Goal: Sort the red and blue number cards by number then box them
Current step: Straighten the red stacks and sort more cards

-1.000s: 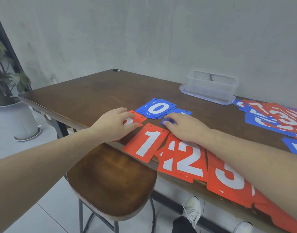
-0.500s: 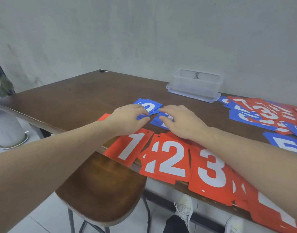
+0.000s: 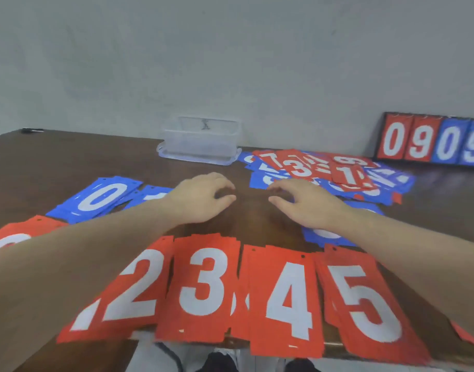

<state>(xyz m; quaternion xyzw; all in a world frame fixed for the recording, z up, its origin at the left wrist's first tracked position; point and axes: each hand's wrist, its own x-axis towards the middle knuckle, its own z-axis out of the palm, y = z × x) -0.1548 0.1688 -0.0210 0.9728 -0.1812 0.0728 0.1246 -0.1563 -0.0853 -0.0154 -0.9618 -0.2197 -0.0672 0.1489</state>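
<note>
Red card piles lie in a row along the table's near edge: 2, 3, 4 and 5. A blue 0 pile sits at the left. A mixed heap of red and blue cards lies at the back right. The clear plastic box stands empty at the back by the wall. My left hand and my right hand hover over bare table in the middle, fingers curled and apart, holding nothing. My right forearm covers part of a blue card.
A scoreboard stand showing 0 9 0 9 leans on the wall at the far right. A red card peeks out under my left forearm. The wooden table ends just below the red row; shoes show beneath.
The view has swung right and down, bringing the 4 and 5 piles and the scoreboard into view. Both hands have left the blue cards at the left and now hover over mid-table.
</note>
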